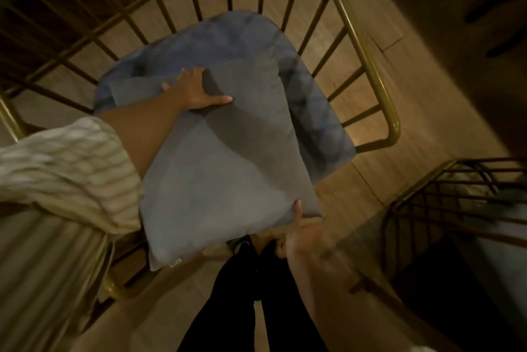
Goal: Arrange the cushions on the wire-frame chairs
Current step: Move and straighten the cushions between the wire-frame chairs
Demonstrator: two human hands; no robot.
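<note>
A plain grey square cushion [228, 163] is held over a gold wire-frame chair [359, 46]. Beneath it, a mottled blue seat pad [322, 112] lies on the chair's seat. My left hand [196, 89] grips the cushion's far left edge, thumb spread across its top. My right hand [302, 234] holds the near right corner, thumb on top and fingers under. The cushion's far end rests over the seat pad while its near end sticks out past the seat's front. My dark trousers [236, 294] show below.
A second wire-frame chair [445, 195] stands at the right, close to the first, with something pale on its seat. Wooden floorboards [405, 112] show through the wires. My striped sleeve [65, 169] fills the left side.
</note>
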